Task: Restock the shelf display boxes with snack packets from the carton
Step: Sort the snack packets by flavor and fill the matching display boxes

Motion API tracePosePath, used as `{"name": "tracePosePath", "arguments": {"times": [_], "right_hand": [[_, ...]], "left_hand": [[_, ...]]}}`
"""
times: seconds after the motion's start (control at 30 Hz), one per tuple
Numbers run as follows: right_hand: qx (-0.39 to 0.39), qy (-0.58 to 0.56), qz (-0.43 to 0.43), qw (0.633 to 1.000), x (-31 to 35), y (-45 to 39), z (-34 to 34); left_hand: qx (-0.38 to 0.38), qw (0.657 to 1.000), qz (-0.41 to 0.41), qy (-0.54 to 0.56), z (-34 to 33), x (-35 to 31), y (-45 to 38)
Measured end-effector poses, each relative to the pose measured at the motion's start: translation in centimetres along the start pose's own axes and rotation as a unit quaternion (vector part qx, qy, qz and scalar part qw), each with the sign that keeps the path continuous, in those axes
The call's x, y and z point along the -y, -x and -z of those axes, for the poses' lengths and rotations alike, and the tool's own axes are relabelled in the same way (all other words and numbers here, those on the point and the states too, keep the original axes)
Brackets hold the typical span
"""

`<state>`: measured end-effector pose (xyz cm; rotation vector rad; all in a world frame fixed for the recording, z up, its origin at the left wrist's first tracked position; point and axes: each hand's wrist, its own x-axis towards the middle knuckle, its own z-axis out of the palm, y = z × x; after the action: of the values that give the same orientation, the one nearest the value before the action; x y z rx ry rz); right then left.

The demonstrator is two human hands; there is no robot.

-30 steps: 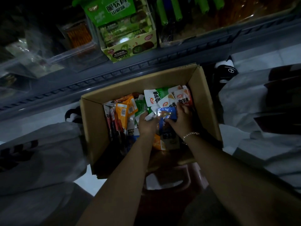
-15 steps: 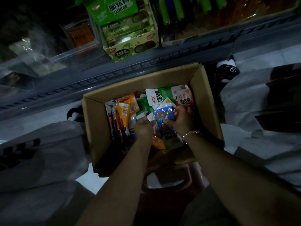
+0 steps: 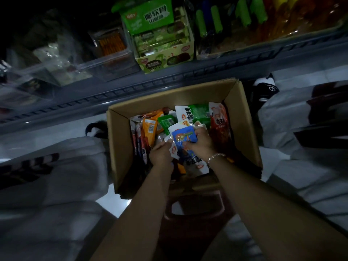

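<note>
An open cardboard carton (image 3: pixel 120 147) sits below the front edge of a grey shelf (image 3: pixel 131 89), with snack packets standing and lying loosely inside it. Both hands are down in the carton, close together. The right hand (image 3: pixel 199 142) curls round a blue packet (image 3: pixel 183 138), thumb on its front face, and a beaded bracelet (image 3: pixel 216 157) circles that wrist. The left hand (image 3: pixel 162 151) grips the edge of a white packet (image 3: pixel 174 149) just beside the blue one; how many packets each hand holds cannot be told, since they overlap and the hands cover their lower parts.

Behind the hands lie an orange packet (image 3: pixel 149 127), a green and white packet (image 3: pixel 194 113) and a red packet (image 3: pixel 220 125) against the right wall. The carton's near side is hidden by the forearms, and its bottom is in deep shadow.

On the shelf stands a green display box (image 3: pixel 163 59) with bars stacked in it, its raised lid partly cut off by the top edge. To its left is a clear bin (image 3: pixel 111 46) with orange contents, too dim to identify. Items further left and right on the shelf are blurred. Pale bulky sacks (image 3: pixel 56 185) flank the carton, and a dark red stool (image 3: pixel 195 206) shows between the forearms.
</note>
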<state>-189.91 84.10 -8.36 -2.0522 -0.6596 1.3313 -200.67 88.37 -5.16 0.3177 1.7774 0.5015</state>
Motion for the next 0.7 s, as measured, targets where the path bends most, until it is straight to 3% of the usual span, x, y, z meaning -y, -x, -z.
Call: {"name": "tracePosePath", "arguments": {"times": [0.27,0.43,0.5,0.6,0.7], "right_hand": [[0.029,-0.064,-0.004,0.998,4.3,2.0,-1.4],[0.046,-0.138,0.005,0.989,6.6,3.7,-0.4],[0.054,-0.169,0.011,0.984,7.9,4.6,0.2],[0.055,-0.224,0.01,0.973,10.3,5.8,1.3],[0.037,-0.261,0.03,0.964,12.5,6.7,2.3]], "left_hand": [[-0.048,0.982,-0.167,-0.069,3.2,-2.0,2.0],[-0.017,0.972,-0.214,-0.092,4.6,-3.9,3.4],[0.031,0.973,-0.221,-0.06,5.2,-4.9,4.5],[0.148,0.975,-0.166,0.012,5.9,-7.1,6.2],[0.264,0.953,-0.149,0.021,6.2,-9.6,7.9]]}}
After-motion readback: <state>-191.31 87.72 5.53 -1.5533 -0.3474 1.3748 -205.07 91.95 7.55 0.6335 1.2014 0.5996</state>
